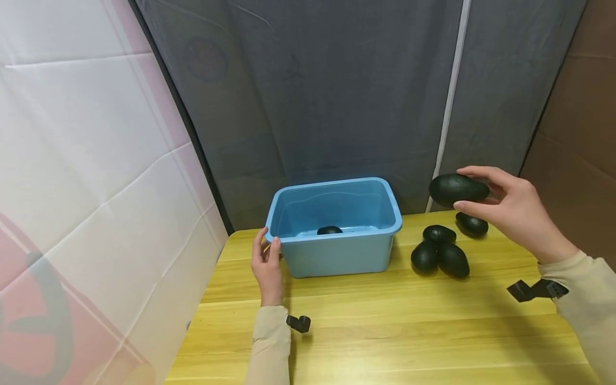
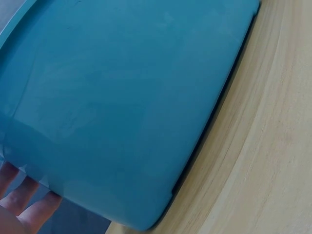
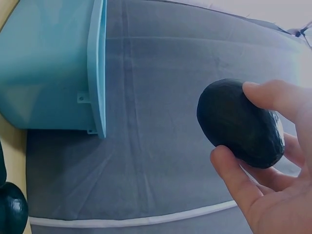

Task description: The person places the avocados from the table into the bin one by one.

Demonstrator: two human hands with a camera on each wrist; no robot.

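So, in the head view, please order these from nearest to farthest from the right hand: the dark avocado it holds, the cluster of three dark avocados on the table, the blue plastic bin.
1. Held dark avocado: gripped in the right hand, up in the air.
2. Cluster of three dark avocados: on the yellow wooden table, below and left of that hand.
3. Blue plastic bin: farther left, at the left hand.
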